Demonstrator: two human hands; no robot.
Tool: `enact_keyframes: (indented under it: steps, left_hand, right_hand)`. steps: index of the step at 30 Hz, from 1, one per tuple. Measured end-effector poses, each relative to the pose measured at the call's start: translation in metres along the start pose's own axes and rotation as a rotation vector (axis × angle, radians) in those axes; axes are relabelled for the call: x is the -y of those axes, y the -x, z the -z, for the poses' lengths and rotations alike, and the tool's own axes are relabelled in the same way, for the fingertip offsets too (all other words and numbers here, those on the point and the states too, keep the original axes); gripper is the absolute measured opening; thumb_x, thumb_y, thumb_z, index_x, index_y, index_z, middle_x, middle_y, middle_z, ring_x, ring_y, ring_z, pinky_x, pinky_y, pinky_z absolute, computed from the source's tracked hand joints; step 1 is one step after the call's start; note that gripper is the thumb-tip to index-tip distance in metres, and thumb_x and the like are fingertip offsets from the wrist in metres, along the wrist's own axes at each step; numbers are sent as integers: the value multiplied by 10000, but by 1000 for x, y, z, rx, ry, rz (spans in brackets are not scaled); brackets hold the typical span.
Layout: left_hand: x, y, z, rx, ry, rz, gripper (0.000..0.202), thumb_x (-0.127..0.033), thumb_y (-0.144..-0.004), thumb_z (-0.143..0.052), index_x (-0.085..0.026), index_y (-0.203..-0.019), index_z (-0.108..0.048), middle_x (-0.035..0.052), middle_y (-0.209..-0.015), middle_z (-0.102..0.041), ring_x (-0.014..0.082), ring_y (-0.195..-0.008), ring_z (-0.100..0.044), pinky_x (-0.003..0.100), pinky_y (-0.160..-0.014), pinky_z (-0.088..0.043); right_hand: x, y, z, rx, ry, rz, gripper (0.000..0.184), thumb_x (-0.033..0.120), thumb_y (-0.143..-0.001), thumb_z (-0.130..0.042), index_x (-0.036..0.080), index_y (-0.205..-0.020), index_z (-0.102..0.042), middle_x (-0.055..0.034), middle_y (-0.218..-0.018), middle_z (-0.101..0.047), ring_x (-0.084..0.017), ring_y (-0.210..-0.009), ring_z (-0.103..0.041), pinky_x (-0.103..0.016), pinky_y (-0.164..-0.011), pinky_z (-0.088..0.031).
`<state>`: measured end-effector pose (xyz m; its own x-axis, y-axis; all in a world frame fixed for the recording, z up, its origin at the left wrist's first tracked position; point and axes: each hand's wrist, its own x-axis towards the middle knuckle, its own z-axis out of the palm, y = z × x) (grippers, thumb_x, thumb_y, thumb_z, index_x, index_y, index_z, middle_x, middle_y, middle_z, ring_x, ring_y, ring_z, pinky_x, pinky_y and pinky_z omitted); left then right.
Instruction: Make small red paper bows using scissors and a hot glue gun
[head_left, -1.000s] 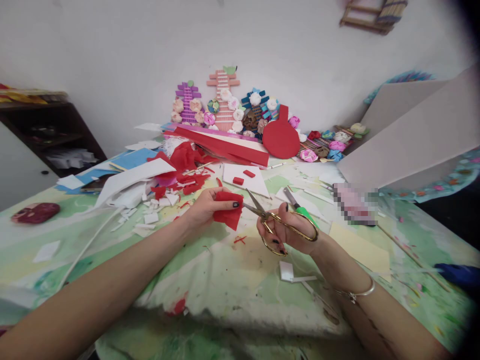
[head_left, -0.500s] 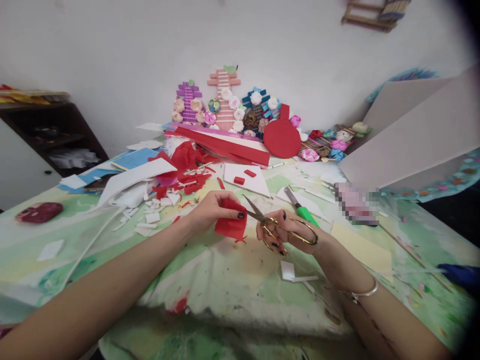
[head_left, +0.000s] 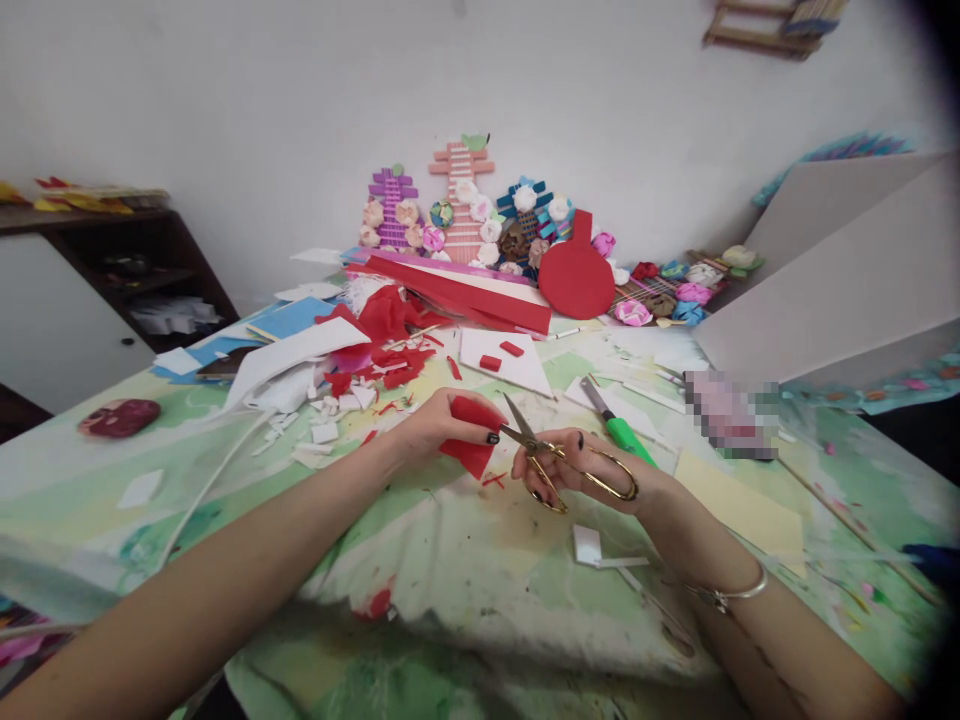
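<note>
Gold-handled metal scissors, blades parted, sit in the right hand, which curls around the loops right of centre; the left hand pinches a thin red sheet at centre, near the blade tips. Beyond, a flat white board bears two small red blocks.

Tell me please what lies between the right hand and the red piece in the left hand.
The head view shows the parted scissor blades between the right hand and the red piece.
</note>
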<state>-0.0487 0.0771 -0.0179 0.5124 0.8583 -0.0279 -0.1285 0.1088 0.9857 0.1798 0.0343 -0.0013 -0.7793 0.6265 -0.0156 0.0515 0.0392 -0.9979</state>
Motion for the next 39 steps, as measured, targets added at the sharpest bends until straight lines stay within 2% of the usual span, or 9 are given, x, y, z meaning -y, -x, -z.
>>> enact_keyframes:
  steps: [2,8,10,15,19,23,28,35,39]
  left_hand:
    - [1,1,0,15,39,20,228,-162,-547,-805,-136,-767,-751,44,-634,-685,128,-537,-576,237,-515,-426]
    - [3,1,0,7,52,10,287,-369,-591,-820,-110,-619,-700,10,-502,-573,86,-459,-469,205,-429,-320]
    - [3,2,0,36,25,3,294,-377,-634,-796,-109,-595,-680,-2,-489,-536,73,-444,-428,203,-413,-285]
    - [2,3,1,118,-90,-38,266,-346,-699,-745,-117,-586,-674,-9,-474,-492,73,-427,-380,221,-404,-240]
    - [1,3,2,135,-146,-42,226,-338,-695,-741,-117,-655,-719,17,-545,-556,83,-449,-414,223,-415,-268]
    - [0,3,2,139,-182,-47,203,-319,-689,-743,-121,-727,-759,32,-563,-599,91,-454,-430,227,-429,-300]
    - [-2,2,3,175,-206,-78,169,-267,-694,-741,-130,-786,-778,51,-630,-650,103,-510,-480,223,-468,-343]
    - [0,2,0,123,-169,-29,166,-246,-669,-755,-129,-784,-777,53,-639,-663,128,-571,-532,240,-543,-405]
    - [0,2,1,142,-166,-41,143,-234,-678,-750,-124,-766,-774,47,-644,-663,117,-577,-526,235,-558,-404]
  right_hand:
    - [4,0,-2,-26,48,3,475,604,-856,-469,161,-933,-623,-50,-724,-561,-174,-676,-518,-302,-609,-430]
    - [1,1,-1,-29,32,4,535,651,-853,-420,167,-951,-627,-59,-738,-555,-180,-675,-509,-305,-612,-424]
    - [-2,1,1,-17,9,5,560,673,-840,-421,166,-964,-625,-56,-739,-551,-178,-670,-505,-304,-605,-425]
    - [0,3,1,-6,60,14,502,618,-869,-432,170,-971,-634,-49,-717,-554,-176,-662,-526,-309,-612,-456]
    - [-2,3,2,28,30,20,522,619,-868,-440,145,-969,-632,-46,-709,-567,-155,-625,-536,-299,-596,-475]
    - [-11,1,3,38,-41,-13,484,570,-885,-457,126,-1000,-612,-25,-690,-573,-119,-556,-549,-239,-505,-462]
    - [-20,-1,5,28,-79,-55,476,570,-883,-460,116,-888,-605,3,-575,-540,-86,-412,-476,-212,-394,-406]
    - [-10,-3,2,-76,-73,-77,515,632,-794,-552,122,-731,-584,41,-463,-470,-45,-313,-347,-181,-298,-298]
    - [-4,-3,-2,-113,-86,-109,505,624,-752,-597,124,-690,-564,49,-469,-461,-36,-318,-335,-167,-280,-285]
